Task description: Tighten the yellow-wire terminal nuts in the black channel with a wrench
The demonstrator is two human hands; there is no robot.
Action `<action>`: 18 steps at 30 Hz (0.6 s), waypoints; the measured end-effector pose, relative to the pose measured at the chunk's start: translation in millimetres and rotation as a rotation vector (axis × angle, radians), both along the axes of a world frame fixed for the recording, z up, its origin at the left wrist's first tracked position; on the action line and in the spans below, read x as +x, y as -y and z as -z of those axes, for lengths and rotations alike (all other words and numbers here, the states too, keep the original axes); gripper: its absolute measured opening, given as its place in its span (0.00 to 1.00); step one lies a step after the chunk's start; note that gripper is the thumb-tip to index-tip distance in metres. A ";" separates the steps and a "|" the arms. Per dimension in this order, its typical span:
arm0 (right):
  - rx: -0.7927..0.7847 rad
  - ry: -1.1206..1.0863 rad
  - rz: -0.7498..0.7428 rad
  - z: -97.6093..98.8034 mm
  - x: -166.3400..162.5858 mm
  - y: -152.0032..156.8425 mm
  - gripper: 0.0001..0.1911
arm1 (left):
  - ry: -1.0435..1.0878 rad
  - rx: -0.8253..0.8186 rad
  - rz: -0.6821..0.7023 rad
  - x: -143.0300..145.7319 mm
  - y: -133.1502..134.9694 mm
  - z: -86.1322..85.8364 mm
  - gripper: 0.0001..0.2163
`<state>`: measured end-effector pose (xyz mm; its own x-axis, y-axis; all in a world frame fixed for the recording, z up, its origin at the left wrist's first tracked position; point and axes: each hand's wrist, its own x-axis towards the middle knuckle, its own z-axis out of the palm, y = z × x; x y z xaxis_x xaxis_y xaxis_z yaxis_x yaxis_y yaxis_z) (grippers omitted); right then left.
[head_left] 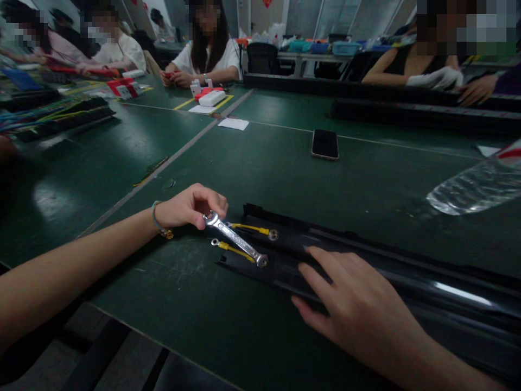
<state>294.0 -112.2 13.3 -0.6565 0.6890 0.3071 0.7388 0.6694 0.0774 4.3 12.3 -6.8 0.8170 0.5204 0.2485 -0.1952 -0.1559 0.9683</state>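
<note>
In the head view, my left hand [195,205] pinches the open-jaw end of a silver combination wrench [236,239] between thumb and fingers. The wrench's other end sits around a nut near the end of a long black channel [287,269]. One short yellow wire [232,250] with a ring terminal lies beside the wrench, partly under it. A second yellow wire [250,228] leads to another nut [273,234] on the channel. My right hand [350,293] lies over the channel, fingers spread and stretched out, with no tool in it.
A phone [324,144] lies on the green table [252,179] beyond the channel. On the right, a clear plastic bottle [476,182] lies on its side. Wire bundles [61,122] are at the left, and more black channels [407,114] at the back. Several people sit around the table.
</note>
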 end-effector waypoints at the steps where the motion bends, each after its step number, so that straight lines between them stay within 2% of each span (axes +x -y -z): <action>1: 0.001 0.001 0.000 0.3 0.2 0.1 0.11 | 0.001 0.000 -0.003 0.2 0.0 0.3 0.11; 6: 0.008 -0.001 0.004 1.1 0.1 0.2 0.11 | 0.024 0.001 0.016 2.4 1.1 0.1 0.11; 18: -0.006 -0.010 0.005 1.0 0.4 -0.9 0.11 | -0.027 -0.003 0.220 6.2 7.4 -3.7 0.12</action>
<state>294.4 -111.3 12.3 -0.6496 0.6944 0.3096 0.7432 0.6658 0.0660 10.5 4.9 -3.1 0.9171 0.3299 0.2238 -0.1983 -0.1095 0.9740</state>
